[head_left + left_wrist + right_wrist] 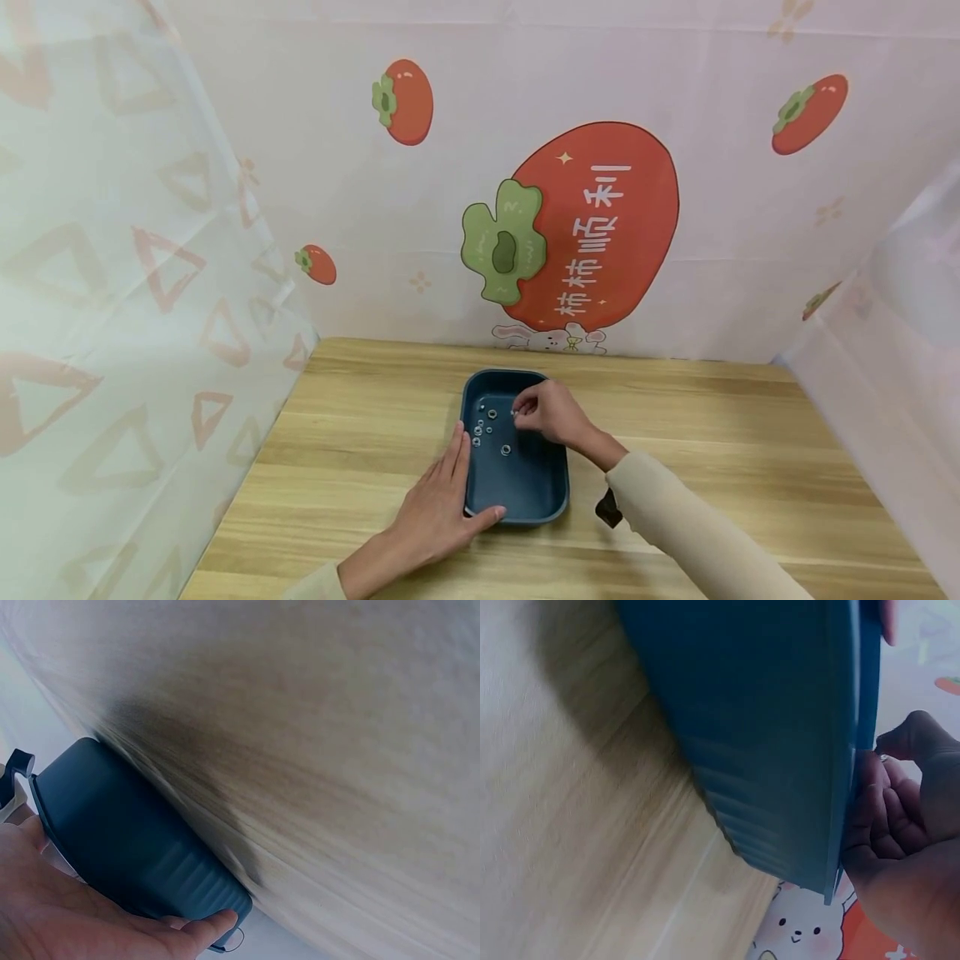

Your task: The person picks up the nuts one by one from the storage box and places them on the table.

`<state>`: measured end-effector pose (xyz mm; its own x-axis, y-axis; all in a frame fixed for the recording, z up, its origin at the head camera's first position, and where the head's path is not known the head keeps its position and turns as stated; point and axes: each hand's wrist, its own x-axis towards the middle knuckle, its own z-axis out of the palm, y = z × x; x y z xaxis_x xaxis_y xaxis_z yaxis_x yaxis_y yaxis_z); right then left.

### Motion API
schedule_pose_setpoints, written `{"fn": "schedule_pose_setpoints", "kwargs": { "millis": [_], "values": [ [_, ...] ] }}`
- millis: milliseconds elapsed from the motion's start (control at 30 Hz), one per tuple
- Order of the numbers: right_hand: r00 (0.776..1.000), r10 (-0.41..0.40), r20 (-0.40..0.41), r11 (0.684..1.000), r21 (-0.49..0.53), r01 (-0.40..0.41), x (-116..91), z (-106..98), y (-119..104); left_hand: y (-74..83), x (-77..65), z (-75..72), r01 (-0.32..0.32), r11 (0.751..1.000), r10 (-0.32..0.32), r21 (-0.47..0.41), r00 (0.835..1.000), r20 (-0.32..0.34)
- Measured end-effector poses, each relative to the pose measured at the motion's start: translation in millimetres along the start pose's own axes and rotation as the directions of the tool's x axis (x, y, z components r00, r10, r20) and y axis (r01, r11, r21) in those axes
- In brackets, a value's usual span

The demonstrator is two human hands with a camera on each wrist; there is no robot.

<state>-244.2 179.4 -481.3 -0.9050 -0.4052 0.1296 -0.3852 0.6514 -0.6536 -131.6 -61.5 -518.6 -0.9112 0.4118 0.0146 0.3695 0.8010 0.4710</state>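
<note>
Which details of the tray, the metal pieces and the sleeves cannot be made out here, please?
Head view: the exact type of the pinched piece, mostly covered by the right hand.
Head view: any threads on the loose metal pieces, too small.
Left wrist view: the inside of the tray, hidden by its outer wall.
Head view: most of the left sleeve, cut off by the bottom edge.

Right fingers pinch what may be a nut over the blue tray.

Silvery nuts are set off by a dark-blue tray. The worktop is streaked with tan wood grain; the white backdrop is printed with red, green-capped fruits.
</note>
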Motion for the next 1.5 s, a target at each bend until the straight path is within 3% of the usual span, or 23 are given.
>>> {"fn": "schedule_pose_setpoints", "kwargs": {
  "millis": [200, 467, 833, 1500],
  "values": [
    [0.991, 0.116, -0.059, 0.98, 0.17, -0.105, -5.2, -2.9, -3.7, 0.1, -0.8, 0.6, -0.007, 1.0, 0.007, 0.005, 1.0, -0.003],
    [0.955, 0.286, -0.082, 0.893, 0.385, -0.234, -9.1, -6.6, -4.1, 0.2, -0.7, 0.0, 0.001, 1.0, -0.001, 0.0, 1.0, -0.001],
    [0.939, 0.339, -0.048, 0.767, 0.592, -0.247, -22.8, -17.4, -4.4, -0.1, -1.1, -0.5, -0.014, 1.0, 0.014, 0.01, 1.0, -0.019],
    [0.921, 0.384, -0.063, 0.647, 0.73, -0.22, -44.7, -44.2, 9.4, 0.9, -1.4, 0.4, -0.007, 1.0, 0.007, -0.003, 1.0, -0.021]
  ]
}}
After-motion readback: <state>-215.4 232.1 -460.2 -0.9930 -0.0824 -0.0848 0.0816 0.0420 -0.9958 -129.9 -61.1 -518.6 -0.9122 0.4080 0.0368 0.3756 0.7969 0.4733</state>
